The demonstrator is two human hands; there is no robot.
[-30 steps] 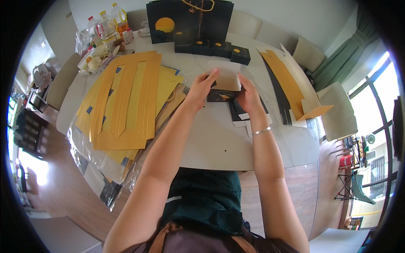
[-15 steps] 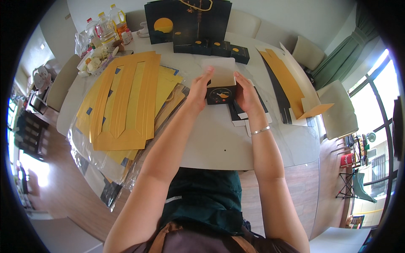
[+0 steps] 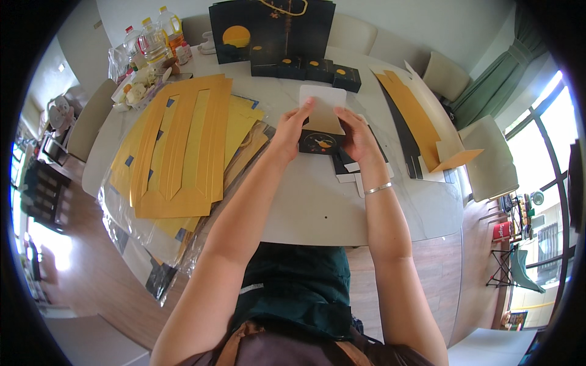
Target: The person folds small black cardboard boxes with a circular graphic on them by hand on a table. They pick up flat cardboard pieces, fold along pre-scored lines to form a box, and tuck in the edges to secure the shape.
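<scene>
Between my two hands is a small black cardboard box [image 3: 320, 143] with a round printed design on its front. Its lid flap [image 3: 325, 113] stands raised, the white inner side toward me. My left hand [image 3: 292, 131] grips the box's left side, thumb against the flap's edge. From the right, my right hand [image 3: 360, 135] wraps the other side, fingertips at the flap's edge. Partly hidden under my right hand and wrist, flat black-and-white box blanks [image 3: 349, 178] lie on the white table [image 3: 299, 207].
Golden card sheets [image 3: 165, 201] on clear plastic cover the table's left side. Behind the box stand several small black boxes [image 3: 347, 78] and a large dark gift bag [image 3: 274, 36]. A long golden card piece [image 3: 410, 113] lies at right. Bottles [image 3: 152, 43] stand far left.
The raised flap has shifted slightly right and leans lower toward me. The box's front face looks shorter now. My right fingers have moved inward over the flap's edge.
</scene>
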